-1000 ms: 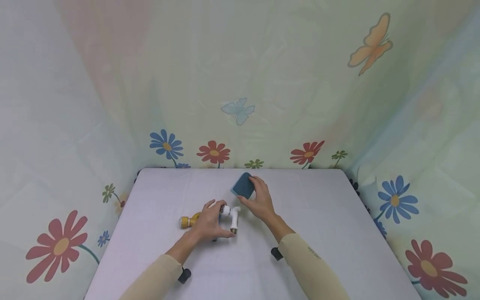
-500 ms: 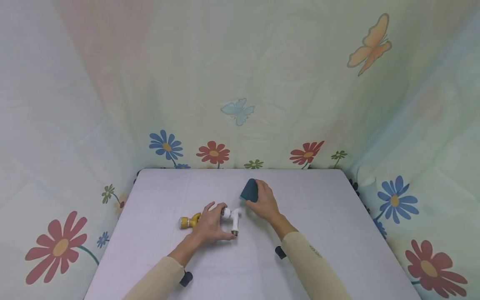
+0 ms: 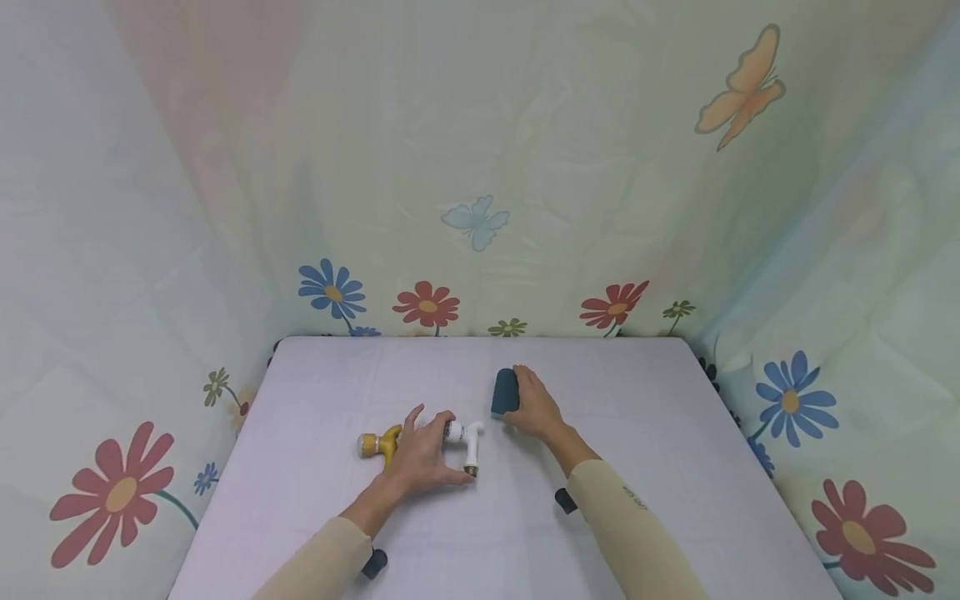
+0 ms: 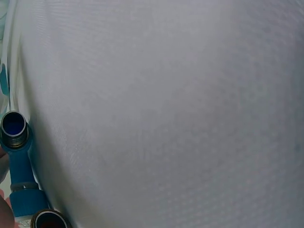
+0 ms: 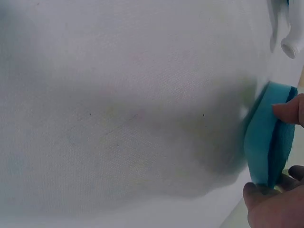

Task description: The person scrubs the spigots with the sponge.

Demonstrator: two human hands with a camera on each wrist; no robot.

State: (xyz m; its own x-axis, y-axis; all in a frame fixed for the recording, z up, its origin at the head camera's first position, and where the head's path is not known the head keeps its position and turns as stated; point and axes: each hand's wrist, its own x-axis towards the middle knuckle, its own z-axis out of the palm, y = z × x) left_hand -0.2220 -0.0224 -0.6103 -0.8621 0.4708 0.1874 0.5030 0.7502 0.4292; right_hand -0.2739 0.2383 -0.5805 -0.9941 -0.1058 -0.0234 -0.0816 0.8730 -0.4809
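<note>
My left hand (image 3: 422, 457) curves over a white plastic tap (image 3: 472, 448), its thumb at the brass threaded end and its fingers by the knob. Left of that hand lies a yellow tap (image 3: 380, 443), partly covered by it. A blue tap (image 4: 21, 168) with an open threaded end shows in the left wrist view; from the head the hand hides it. My right hand (image 3: 538, 407) pinches a two-layer blue sponge (image 5: 260, 135), light on one face and dark on the other, between thumb and fingers. The sponge is tilted on edge, close above or on the cloth.
A white cloth covers the table (image 3: 637, 400). Printed flower curtains (image 3: 480, 167) rise behind it and on both sides. Dark camera pieces hang beneath both wrists, one by the left sleeve (image 3: 318, 554), another by the right sleeve (image 3: 626, 517).
My right hand has brought the sponge nearer and slightly right, turning it so its edge faces more upright. The left hand and white tap have shifted slightly nearer; the yellow tap stays put.
</note>
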